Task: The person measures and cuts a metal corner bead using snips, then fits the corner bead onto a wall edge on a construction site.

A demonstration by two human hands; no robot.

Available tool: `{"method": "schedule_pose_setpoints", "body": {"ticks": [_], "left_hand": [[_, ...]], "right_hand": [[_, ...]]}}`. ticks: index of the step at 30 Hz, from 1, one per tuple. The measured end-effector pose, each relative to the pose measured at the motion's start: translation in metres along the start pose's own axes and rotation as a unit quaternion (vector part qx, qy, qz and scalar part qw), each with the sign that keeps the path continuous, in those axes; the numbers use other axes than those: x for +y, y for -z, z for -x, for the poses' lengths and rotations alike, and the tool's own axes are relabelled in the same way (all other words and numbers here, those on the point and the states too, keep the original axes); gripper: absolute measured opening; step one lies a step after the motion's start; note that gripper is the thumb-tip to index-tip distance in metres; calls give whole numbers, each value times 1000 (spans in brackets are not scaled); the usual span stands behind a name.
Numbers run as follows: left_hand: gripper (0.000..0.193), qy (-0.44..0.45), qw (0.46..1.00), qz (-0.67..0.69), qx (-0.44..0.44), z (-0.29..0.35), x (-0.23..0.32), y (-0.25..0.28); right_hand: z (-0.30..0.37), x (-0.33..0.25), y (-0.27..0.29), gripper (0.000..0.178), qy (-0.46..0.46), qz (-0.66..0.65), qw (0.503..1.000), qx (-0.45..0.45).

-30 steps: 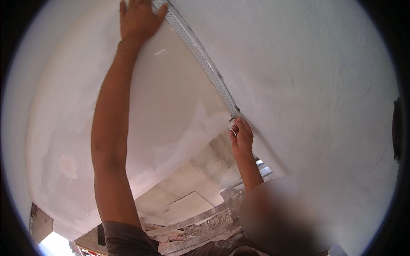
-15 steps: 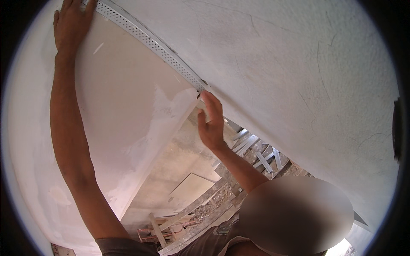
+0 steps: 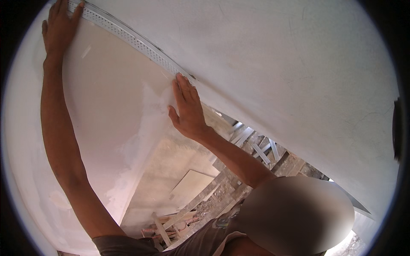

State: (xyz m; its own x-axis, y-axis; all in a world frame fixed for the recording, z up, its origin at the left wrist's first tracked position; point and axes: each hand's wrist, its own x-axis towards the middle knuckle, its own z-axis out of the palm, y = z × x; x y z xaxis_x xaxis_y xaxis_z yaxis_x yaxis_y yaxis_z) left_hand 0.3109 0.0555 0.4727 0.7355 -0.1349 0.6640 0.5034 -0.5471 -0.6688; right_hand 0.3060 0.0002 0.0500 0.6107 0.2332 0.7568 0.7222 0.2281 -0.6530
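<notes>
A long perforated metal corner strip [image 3: 132, 41] runs along the edge of a pale plastered panel [image 3: 109, 89], where it meets a white surface [image 3: 277, 64]. At the upper left, my left hand [image 3: 60, 33] lies against the far part of the strip, fingers spread and partly cut off by the picture's rim. My right hand [image 3: 188, 109] is flat at the strip's near end, its fingertips touching the metal and the thumb held apart. Neither hand is closed around anything. The strip's far end is out of view.
Through the gap below lie metal channel pieces [image 3: 261, 152] on a debris-strewn ground. A pale flat board [image 3: 192, 185] rests on the concrete [image 3: 160, 179]. Wooden pieces [image 3: 161, 230] are piled at the bottom. A blurred round shape [image 3: 299, 215] covers the lower right.
My right hand has moved up and left onto the strip's end, and its bent fingers have straightened. The view has shifted slightly; my left hand stays on the strip.
</notes>
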Motion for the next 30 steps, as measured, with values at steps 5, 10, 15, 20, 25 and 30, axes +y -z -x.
{"method": "schedule_pose_setpoints", "body": {"ticks": [5, 10, 15, 20, 25, 30], "left_hand": [[98, 91, 994, -63, -12, -26, -1, 15], [114, 61, 997, -50, 18, -22, -21, 16], [121, 49, 991, -120, 38, -28, -38, 13], [123, 48, 989, -129, -45, -33, -12, 56], [123, 29, 990, -137, -31, -34, -28, 46], [121, 28, 990, -133, -33, -34, -28, 47]], "right_hand": [[-16, 10, 19, 68, 52, -15, 998, 43], [-14, 0, 20, 67, 44, -2, 999, 15], [-15, 0, 20, 66, 65, 3, 998, 10], [-19, 9, 24, 65, 65, -6, 998, 11], [-17, 4, 23, 64, 62, 3, 998, -3], [-19, 3, 26, 63, 65, 27, 997, -13]]}}
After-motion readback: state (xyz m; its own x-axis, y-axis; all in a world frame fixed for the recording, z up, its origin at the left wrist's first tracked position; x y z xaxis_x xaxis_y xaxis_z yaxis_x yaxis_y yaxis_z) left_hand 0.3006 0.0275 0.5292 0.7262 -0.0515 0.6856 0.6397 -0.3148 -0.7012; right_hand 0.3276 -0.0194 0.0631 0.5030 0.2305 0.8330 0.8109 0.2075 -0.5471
